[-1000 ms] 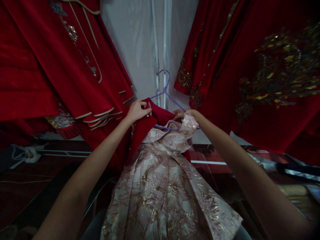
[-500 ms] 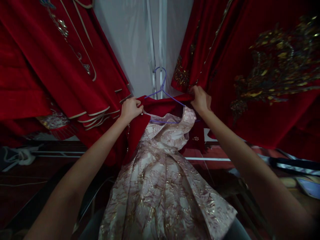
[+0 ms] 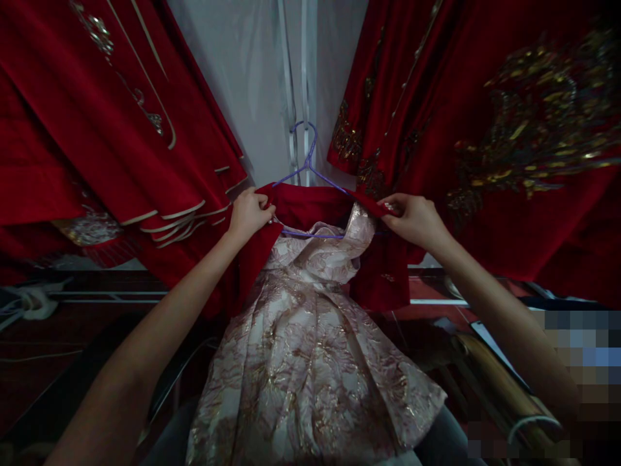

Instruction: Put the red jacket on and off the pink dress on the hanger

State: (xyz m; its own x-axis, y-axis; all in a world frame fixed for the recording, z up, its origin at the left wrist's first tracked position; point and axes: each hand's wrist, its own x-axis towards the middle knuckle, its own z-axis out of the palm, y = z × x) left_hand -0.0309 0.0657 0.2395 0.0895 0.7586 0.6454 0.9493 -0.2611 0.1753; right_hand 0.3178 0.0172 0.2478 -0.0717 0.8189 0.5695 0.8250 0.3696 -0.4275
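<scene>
- Right hand (image 3: 416,220): half a second ago it gripped the red fabric high at the hanger's shoulder; now it sits lower and further out, fingers pinched shut on the edge of the red jacket (image 3: 310,206), drawing that side down over the wire.
- Left hand (image 3: 248,213): closed on the opposite edge of the red jacket, much where it was a second ago.
- Purple wire hanger (image 3: 306,169): hook up against the pale wall, both shoulders now covered by red cloth. I judge the jacket nearly seated across it.
- Pink-and-gold brocade dress (image 3: 310,369): hangs from the same hanger beneath the jacket, skirt spreading toward me.
- Red garments, left (image 3: 97,129): cream-piped hems hang just beside the left hand.
- Red garments with gold embroidery, right (image 3: 509,142): close behind the right hand, crowding that side.
- Pale wall with white rails (image 3: 291,77): between the two groups of garments.
- Low right: dim floor clutter, one patch blurred; I cannot tell what it is.
</scene>
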